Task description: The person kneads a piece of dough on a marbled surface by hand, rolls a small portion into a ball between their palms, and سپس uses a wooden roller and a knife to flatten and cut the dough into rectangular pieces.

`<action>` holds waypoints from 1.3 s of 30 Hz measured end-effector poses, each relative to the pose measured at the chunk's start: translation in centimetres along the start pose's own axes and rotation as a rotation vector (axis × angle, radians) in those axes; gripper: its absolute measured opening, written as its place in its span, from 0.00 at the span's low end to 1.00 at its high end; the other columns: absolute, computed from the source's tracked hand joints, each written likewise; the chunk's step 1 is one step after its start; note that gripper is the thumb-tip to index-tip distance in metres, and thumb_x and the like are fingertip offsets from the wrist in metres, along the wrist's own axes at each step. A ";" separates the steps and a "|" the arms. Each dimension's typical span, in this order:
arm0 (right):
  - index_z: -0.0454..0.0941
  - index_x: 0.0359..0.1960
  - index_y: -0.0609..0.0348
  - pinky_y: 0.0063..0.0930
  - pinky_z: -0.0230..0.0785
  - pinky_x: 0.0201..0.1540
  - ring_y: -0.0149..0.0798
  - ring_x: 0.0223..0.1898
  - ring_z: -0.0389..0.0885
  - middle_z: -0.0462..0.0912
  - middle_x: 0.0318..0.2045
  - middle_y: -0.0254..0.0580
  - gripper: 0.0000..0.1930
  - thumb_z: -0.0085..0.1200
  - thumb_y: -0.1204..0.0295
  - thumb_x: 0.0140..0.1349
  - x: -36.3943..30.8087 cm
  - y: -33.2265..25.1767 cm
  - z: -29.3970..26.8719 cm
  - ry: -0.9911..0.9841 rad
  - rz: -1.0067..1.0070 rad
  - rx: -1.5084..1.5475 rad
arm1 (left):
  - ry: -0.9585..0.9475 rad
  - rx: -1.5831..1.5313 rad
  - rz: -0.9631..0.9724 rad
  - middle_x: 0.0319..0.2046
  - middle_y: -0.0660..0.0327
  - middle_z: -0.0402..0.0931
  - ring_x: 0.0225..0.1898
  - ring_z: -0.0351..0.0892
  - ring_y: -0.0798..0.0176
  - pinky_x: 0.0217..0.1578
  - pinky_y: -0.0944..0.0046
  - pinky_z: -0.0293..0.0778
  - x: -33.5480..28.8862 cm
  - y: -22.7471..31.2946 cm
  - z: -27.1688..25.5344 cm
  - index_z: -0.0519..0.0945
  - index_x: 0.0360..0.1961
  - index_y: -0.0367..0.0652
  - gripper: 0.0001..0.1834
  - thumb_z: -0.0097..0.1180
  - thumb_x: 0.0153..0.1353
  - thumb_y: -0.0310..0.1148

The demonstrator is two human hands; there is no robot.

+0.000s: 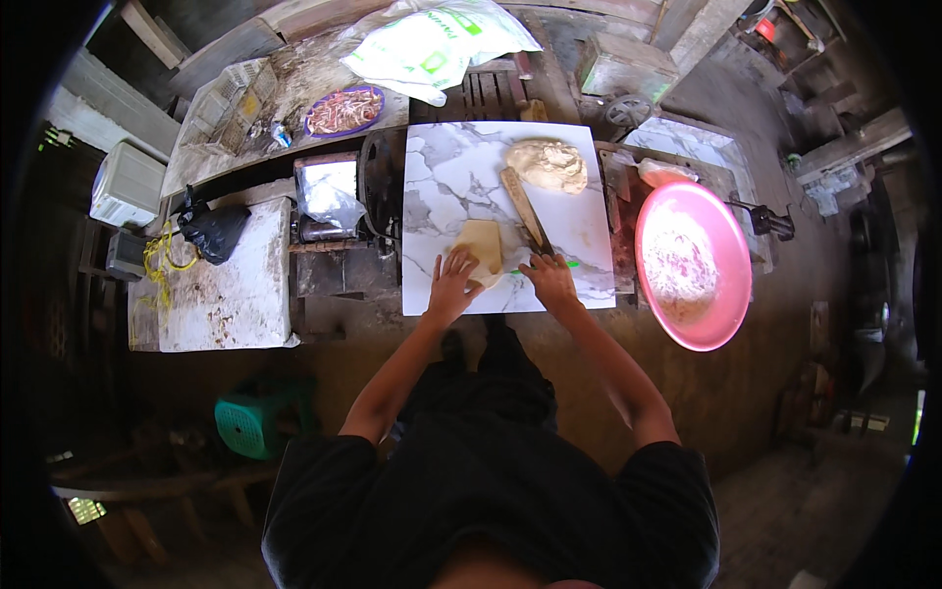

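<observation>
My left hand [453,287] lies on the near edge of a flat, pale slab of dough [481,237], its fingers spread. On the right, my right hand [549,281] has its fingers bent together at the dark end of a long wooden tool [519,196]. A thin green piece [573,264] shows on both sides of these fingers; what exactly they grip is hidden. Farther back rests a large, rough lump of dough [548,165], close to the tool's wooden end. All of this sits on a white board with grey marbling [442,157].
Right of the board stands a pink basin [743,265] with white powder inside. To the left is a machine with a wheel [378,187]. Beyond are a purple-rimmed plate [379,110] of reddish strips and a white sack [442,49]. A green stool [243,429] stands behind left.
</observation>
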State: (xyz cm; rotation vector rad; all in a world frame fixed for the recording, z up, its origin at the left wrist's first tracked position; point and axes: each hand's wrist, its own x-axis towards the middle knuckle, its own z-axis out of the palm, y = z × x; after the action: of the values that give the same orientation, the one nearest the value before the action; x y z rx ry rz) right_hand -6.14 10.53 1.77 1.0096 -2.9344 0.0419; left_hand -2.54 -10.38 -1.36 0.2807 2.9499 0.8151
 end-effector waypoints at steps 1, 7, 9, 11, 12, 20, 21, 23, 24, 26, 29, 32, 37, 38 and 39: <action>0.75 0.37 0.47 0.35 0.58 0.46 0.34 0.41 0.70 0.72 0.35 0.34 0.14 0.44 0.74 0.48 -0.2 0.1 -0.1 0.020 -0.010 -0.030 | 0.002 0.001 -0.002 0.55 0.57 0.55 0.60 0.47 0.58 0.59 0.51 0.38 -0.1 0.0 -0.1 0.67 0.49 0.48 0.28 0.55 0.46 0.45; 0.74 0.38 0.50 0.36 0.59 0.44 0.36 0.40 0.70 0.72 0.35 0.37 0.14 0.44 0.74 0.48 -1.0 0.5 -2.0 -0.097 0.051 -0.040 | 0.035 -0.021 0.060 0.56 0.58 0.54 0.60 0.46 0.58 0.59 0.52 0.37 -0.5 -0.2 0.0 0.71 0.46 0.50 0.24 0.55 0.45 0.44; 0.72 0.40 0.51 0.36 0.61 0.43 0.38 0.39 0.71 0.71 0.35 0.39 0.15 0.43 0.75 0.49 -1.4 0.6 -2.5 -0.066 0.142 0.005 | 0.049 -0.046 0.118 0.56 0.59 0.54 0.60 0.46 0.58 0.59 0.52 0.37 -0.8 0.0 -0.1 0.73 0.43 0.50 0.22 0.55 0.46 0.44; 0.70 0.42 0.52 0.36 0.63 0.41 0.40 0.38 0.72 0.71 0.35 0.40 0.16 0.43 0.76 0.49 -1.8 0.2 -2.9 -0.037 0.229 0.049 | 0.047 -0.017 0.177 0.56 0.60 0.55 0.60 0.47 0.60 0.59 0.51 0.39 -1.1 0.2 -0.1 0.77 0.37 0.51 0.15 0.55 0.46 0.40; 0.68 0.44 0.53 0.36 0.64 0.40 0.42 0.36 0.72 0.70 0.35 0.41 0.17 0.42 0.77 0.49 -1.7 -0.4 -3.0 -0.049 0.331 0.181 | 0.049 -0.018 0.177 0.56 0.60 0.55 0.60 0.47 0.60 0.59 0.51 0.39 -1.0 0.1 0.0 0.77 0.37 0.51 0.15 0.55 0.46 0.40; 0.59 0.51 0.59 0.34 0.64 0.44 0.49 0.46 0.64 0.63 0.41 0.51 0.27 0.44 0.85 0.44 -0.7 -4.5 1.3 0.034 0.435 0.340 | 0.179 0.180 0.314 0.53 0.59 0.61 0.58 0.53 0.62 0.57 0.52 0.43 -0.7 -0.2 1.5 0.76 0.30 0.45 0.08 0.50 0.50 0.35; 0.59 0.51 0.60 0.34 0.63 0.45 0.49 0.47 0.63 0.63 0.42 0.51 0.27 0.44 0.85 0.44 -0.6 -4.7 2.0 0.093 0.417 0.274 | 0.179 0.183 0.317 0.53 0.59 0.61 0.58 0.53 0.62 0.57 0.52 0.43 -0.5 -0.3 1.7 0.76 0.30 0.45 0.08 0.50 0.50 0.35; 0.59 0.51 0.60 0.36 0.59 0.48 0.48 0.47 0.63 0.63 0.45 0.50 0.27 0.45 0.83 0.44 -0.2 -5.3 2.4 0.105 0.427 0.227 | 0.288 0.221 0.363 0.52 0.57 0.62 0.57 0.54 0.61 0.56 0.53 0.46 -0.1 -0.5 1.9 0.75 0.28 0.43 0.08 0.50 0.50 0.35; 0.61 0.50 0.59 0.37 0.58 0.48 0.47 0.47 0.63 0.63 0.45 0.50 0.26 0.46 0.81 0.44 0.1 -5.4 2.5 0.165 0.416 0.186 | 0.290 0.223 0.362 0.52 0.57 0.62 0.57 0.54 0.61 0.56 0.53 0.46 0.2 -0.5 2.0 0.75 0.28 0.43 0.08 0.50 0.50 0.35; 0.63 0.49 0.57 0.37 0.56 0.49 0.46 0.47 0.63 0.64 0.45 0.50 0.25 0.47 0.79 0.45 0.3 -5.6 1.9 0.222 0.401 0.141 | 0.297 0.100 0.315 0.50 0.55 0.63 0.56 0.56 0.59 0.55 0.52 0.48 0.8 -0.3 1.9 0.73 0.27 0.41 0.08 0.50 0.51 0.34; 0.65 0.47 0.54 0.37 0.53 0.50 0.44 0.47 0.63 0.65 0.46 0.48 0.23 0.50 0.74 0.45 0.4 -5.9 1.5 0.111 0.317 0.273 | 0.359 -0.165 0.185 0.49 0.55 0.64 0.54 0.58 0.56 0.54 0.51 0.49 1.3 -0.3 2.1 0.73 0.28 0.41 0.08 0.50 0.50 0.34; 0.71 0.41 0.50 0.37 0.56 0.46 0.42 0.45 0.64 0.68 0.40 0.40 0.18 0.53 0.71 0.44 1.0 -5.9 2.5 0.213 0.267 0.320 | 0.363 -0.237 0.115 0.47 0.55 0.66 0.52 0.60 0.54 0.54 0.52 0.50 1.5 0.3 1.3 0.72 0.28 0.40 0.08 0.51 0.50 0.34; 0.73 0.26 0.53 0.33 0.56 0.39 0.37 0.38 0.67 0.72 0.30 0.36 0.05 0.51 0.69 0.47 1.9 -5.2 3.5 0.201 0.170 0.166 | 0.355 -0.116 0.088 0.44 0.56 0.68 0.51 0.61 0.56 0.53 0.53 0.51 0.0 0.9 1.6 0.75 0.28 0.41 0.07 0.52 0.50 0.33; 0.73 0.26 0.53 0.33 0.56 0.39 0.37 0.38 0.67 0.72 0.30 0.36 0.05 0.51 0.69 0.47 1.9 -5.1 3.4 0.202 0.159 0.166 | 0.365 -0.135 0.085 0.43 0.56 0.70 0.50 0.63 0.57 0.53 0.54 0.52 -0.1 1.0 1.7 0.76 0.28 0.41 0.07 0.52 0.50 0.33; 0.73 0.25 0.54 0.33 0.58 0.38 0.38 0.36 0.69 0.72 0.28 0.36 0.04 0.50 0.69 0.48 1.8 -5.0 3.3 0.258 0.183 0.236 | 0.373 -0.134 0.079 0.43 0.56 0.70 0.50 0.63 0.57 0.53 0.54 0.52 0.1 1.1 1.8 0.76 0.28 0.41 0.07 0.52 0.50 0.33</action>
State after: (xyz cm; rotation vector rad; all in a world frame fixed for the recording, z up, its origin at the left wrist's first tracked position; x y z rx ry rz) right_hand -4.62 5.34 -1.36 0.6908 -2.8151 0.4944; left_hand -2.27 -8.52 -2.31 0.2636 3.2172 1.1890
